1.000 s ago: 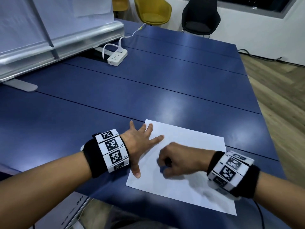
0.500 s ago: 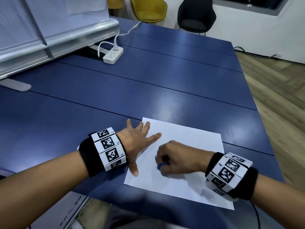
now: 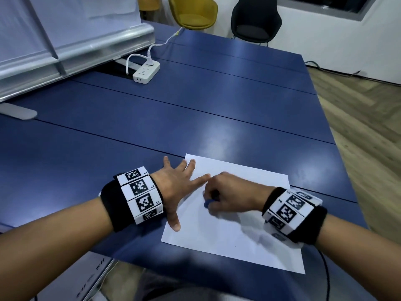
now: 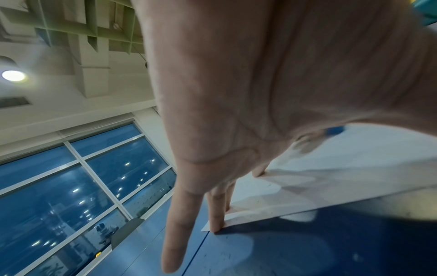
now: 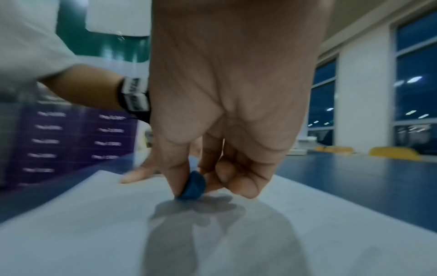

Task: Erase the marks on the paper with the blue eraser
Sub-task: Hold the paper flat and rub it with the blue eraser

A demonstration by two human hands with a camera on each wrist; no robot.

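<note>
On white paper (image 3: 234,231), right hand (image 3: 230,195) pinching blue eraser (image 5: 192,184), left hand (image 3: 173,187) spread flat

the right hand (image 3: 232,195) is covering most of the blue eraser (image 3: 208,203) in the head view, leaving only a tip showing at its 9 o'clock side. in the right wrist view the thumb is hiding part of the blue eraser (image 5: 192,185), and motion blur is smearing the paper (image 5: 94,233). any marks on the paper (image 3: 234,235) are too faint to tell. the left hand (image 4: 260,93) is blocking much of the left wrist view, where only a blurred sliver of the eraser is showing at 3 o'clock.
</note>
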